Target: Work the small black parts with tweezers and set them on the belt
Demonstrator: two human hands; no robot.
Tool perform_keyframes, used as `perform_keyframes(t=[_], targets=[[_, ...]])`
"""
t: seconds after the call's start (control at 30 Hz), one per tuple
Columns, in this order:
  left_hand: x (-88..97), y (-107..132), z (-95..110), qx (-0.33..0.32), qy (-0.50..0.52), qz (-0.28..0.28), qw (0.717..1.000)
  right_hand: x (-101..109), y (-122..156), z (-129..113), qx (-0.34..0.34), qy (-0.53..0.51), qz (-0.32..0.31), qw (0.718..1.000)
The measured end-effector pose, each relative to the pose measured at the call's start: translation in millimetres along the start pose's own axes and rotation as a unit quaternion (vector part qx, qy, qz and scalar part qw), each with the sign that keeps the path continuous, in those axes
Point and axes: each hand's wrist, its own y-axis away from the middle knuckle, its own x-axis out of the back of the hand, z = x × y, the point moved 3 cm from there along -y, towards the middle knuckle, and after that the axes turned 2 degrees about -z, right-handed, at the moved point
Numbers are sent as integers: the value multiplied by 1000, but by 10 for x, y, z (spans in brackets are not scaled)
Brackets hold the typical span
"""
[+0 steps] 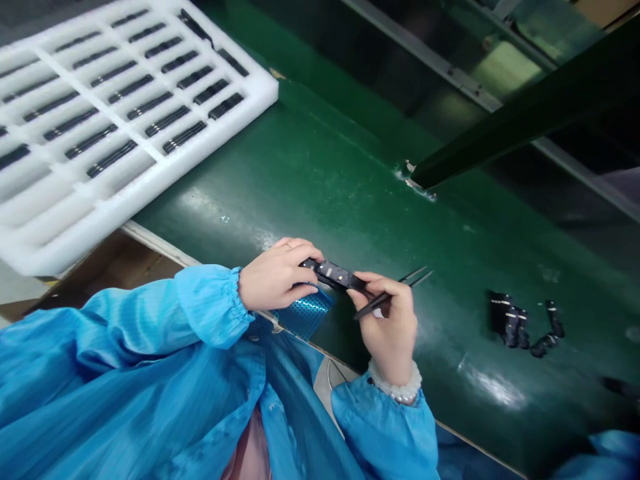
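Observation:
My left hand (275, 273) is closed around one end of a small black elongated part (334, 273) with pale contacts on top. My right hand (390, 320) pinches the part's other end and also grips black tweezers (395, 293), whose tips point right over the green belt (320, 180). Under my left hand lies a blue dotted sheet (305, 313) at the belt's near edge. Both arms wear blue sleeves; a pearl bracelet sits on my right wrist.
A white foam tray (150, 167) with several black strips in slots lies at upper left, overhanging the belt. A heap of small black parts (525, 323) rests on the belt to the right. A dark green bar (525, 113) crosses above at upper right.

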Motion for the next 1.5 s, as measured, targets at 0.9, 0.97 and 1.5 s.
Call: perform_keyframes(t=[0.9,0.97,1.5], targets=[[-4,138,111,93,150,16,984,-117,355,-222,-88,-170,8,981],[-3,136,118,87,148,14,985,-133,349,-222,-95,-179,1,979],[-23,141,109,87,143,6,986,-153,319,-184,-128,-191,1,973]])
